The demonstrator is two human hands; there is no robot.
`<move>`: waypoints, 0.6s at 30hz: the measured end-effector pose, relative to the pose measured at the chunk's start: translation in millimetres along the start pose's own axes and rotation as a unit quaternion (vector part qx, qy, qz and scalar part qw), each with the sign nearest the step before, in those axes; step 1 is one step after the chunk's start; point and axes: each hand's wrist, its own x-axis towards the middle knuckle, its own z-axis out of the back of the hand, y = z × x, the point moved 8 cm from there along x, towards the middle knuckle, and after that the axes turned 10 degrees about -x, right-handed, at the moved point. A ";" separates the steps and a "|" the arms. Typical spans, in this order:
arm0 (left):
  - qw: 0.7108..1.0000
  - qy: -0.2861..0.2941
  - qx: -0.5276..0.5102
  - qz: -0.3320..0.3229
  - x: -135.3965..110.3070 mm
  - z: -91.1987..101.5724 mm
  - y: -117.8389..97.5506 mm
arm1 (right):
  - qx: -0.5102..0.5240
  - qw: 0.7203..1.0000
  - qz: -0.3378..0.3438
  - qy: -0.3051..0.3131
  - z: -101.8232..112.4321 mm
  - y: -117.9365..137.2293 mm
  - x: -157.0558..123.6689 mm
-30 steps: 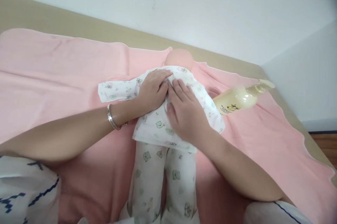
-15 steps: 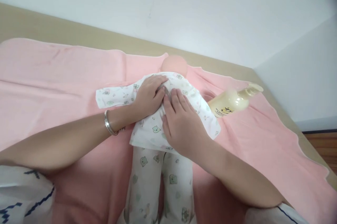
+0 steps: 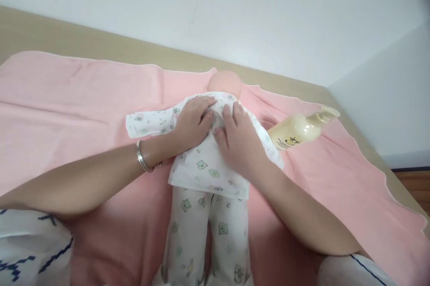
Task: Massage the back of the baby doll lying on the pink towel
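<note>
A baby doll lies on a pink towel, dressed in a white printed top and matching trousers. My left hand rests flat on the left side of the doll's chest, fingers together over the cloth. My right hand lies flat on the right side of the chest, fingers stretched toward the collar. Both hands press on the top; neither holds anything. One empty sleeve sticks out to the left.
A cream pump bottle lies on its side on the towel, just right of the doll. The towel covers a tan surface against a white wall. A wooden floor strip shows at the far right.
My right hand has slid up the doll's chest toward the collar. My left hand has stayed in place on the top.
</note>
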 end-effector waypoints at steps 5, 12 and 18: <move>1.000 0.000 -0.005 0.008 -0.4 0.5 0.7 | -0.009 0.996 0.075 -0.047 4.1 34.6 -24.5; 1.000 0.001 0.010 0.020 1.4 -0.5 1.3 | 0.065 0.997 0.004 0.031 -10.5 -26.2 30.8; 1.000 0.008 0.020 0.019 2.2 -0.7 -1.3 | -0.010 0.999 -0.023 0.037 -1.6 -19.6 18.8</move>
